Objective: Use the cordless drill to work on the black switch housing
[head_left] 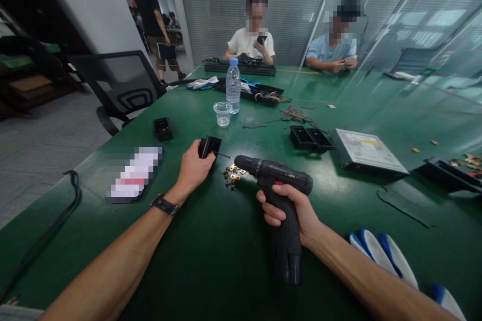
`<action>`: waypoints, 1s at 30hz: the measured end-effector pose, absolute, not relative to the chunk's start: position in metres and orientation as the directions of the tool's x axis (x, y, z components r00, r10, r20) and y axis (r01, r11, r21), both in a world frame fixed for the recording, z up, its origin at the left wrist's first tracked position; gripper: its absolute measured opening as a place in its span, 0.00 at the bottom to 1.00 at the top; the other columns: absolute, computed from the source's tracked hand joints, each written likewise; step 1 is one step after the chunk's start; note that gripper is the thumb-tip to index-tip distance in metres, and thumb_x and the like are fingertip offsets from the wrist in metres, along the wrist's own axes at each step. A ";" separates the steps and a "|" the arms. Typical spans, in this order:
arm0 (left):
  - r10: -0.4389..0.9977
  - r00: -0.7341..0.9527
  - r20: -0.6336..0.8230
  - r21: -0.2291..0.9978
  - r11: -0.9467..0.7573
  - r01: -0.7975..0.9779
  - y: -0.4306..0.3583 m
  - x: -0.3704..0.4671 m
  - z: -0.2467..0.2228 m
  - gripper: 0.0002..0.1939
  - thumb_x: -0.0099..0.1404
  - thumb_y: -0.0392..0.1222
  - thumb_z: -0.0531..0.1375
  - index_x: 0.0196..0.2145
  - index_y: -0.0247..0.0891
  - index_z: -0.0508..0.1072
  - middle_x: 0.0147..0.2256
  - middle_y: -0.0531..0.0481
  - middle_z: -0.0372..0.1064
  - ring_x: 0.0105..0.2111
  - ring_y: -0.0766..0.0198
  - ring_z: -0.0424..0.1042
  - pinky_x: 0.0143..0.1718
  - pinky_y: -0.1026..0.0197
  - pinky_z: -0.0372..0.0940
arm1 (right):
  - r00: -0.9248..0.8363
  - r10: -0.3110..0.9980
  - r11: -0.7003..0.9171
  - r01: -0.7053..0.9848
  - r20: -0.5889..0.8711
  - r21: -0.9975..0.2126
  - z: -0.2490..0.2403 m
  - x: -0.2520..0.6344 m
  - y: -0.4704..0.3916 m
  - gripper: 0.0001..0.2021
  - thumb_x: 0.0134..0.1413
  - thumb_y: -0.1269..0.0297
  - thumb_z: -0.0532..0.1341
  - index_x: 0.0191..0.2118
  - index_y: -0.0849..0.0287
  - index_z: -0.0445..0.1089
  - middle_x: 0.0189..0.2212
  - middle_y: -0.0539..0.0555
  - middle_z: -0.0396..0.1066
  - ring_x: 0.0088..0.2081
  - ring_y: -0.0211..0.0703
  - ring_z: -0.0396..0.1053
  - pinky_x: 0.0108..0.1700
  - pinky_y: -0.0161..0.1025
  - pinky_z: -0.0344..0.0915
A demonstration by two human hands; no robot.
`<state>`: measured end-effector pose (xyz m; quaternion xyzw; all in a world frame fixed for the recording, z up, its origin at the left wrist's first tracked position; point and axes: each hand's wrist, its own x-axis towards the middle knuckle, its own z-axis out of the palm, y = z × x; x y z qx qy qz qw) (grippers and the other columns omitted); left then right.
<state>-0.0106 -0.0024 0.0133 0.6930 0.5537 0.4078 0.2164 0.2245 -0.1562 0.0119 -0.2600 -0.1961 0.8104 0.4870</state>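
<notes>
My right hand (pixel 288 208) is wrapped round the grip of a black cordless drill (pixel 280 175), its thin long bit pointing left. In my left hand (pixel 196 165) is a small black plastic box (pixel 211 146), tilted, with its hollow side partly toward me. The bit's tip reaches the box near my left thumb; whether it sits in a screw cannot be made out. Just below the bit, a small heap of screws and brass-coloured plates (pixel 235 177) lies on the green table (pixel 218 251).
Beyond my hands stand a plastic cup (pixel 223 115) and a water bottle (pixel 233 88). Black boxes (pixel 311 139) and a metal drive (pixel 369 153) lie right; another box (pixel 162 129) and a phone (pixel 134 175) left. Gloves (pixel 387 256) lie near my right forearm. Two people sit opposite.
</notes>
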 end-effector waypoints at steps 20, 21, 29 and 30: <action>0.947 0.056 0.317 0.750 -0.287 0.596 -0.004 -0.011 0.015 0.17 0.61 0.48 0.60 0.45 0.36 0.71 0.36 0.49 0.72 0.34 0.60 0.70 0.36 0.61 0.63 | -0.406 0.880 -0.470 -0.679 -0.245 -0.563 0.009 0.225 -0.156 0.17 0.61 0.57 0.56 0.37 0.69 0.73 0.15 0.46 0.54 0.19 0.34 0.50 0.24 0.31 0.55; 0.947 0.056 0.317 0.750 -0.287 0.596 -0.004 -0.011 0.015 0.17 0.61 0.47 0.60 0.45 0.36 0.71 0.36 0.49 0.73 0.34 0.60 0.70 0.36 0.61 0.63 | -0.407 0.881 -0.469 -0.681 -0.242 -0.562 0.009 0.226 -0.156 0.17 0.61 0.57 0.55 0.38 0.69 0.73 0.16 0.46 0.54 0.19 0.34 0.50 0.24 0.31 0.55; 0.945 0.058 0.323 0.739 -0.289 0.609 -0.004 -0.011 0.014 0.16 0.61 0.47 0.59 0.44 0.36 0.71 0.37 0.49 0.72 0.35 0.60 0.70 0.37 0.60 0.62 | -0.424 0.877 -0.475 -0.693 -0.226 -0.542 0.006 0.227 -0.156 0.19 0.62 0.58 0.54 0.38 0.71 0.74 0.16 0.47 0.55 0.19 0.34 0.51 0.24 0.31 0.54; 0.945 0.057 0.321 0.739 -0.288 0.609 -0.004 -0.011 0.014 0.16 0.61 0.47 0.59 0.45 0.36 0.71 0.37 0.49 0.72 0.35 0.60 0.70 0.37 0.60 0.62 | -0.423 0.877 -0.475 -0.695 -0.226 -0.540 0.006 0.226 -0.156 0.19 0.63 0.58 0.54 0.38 0.71 0.74 0.16 0.47 0.55 0.19 0.33 0.51 0.24 0.31 0.54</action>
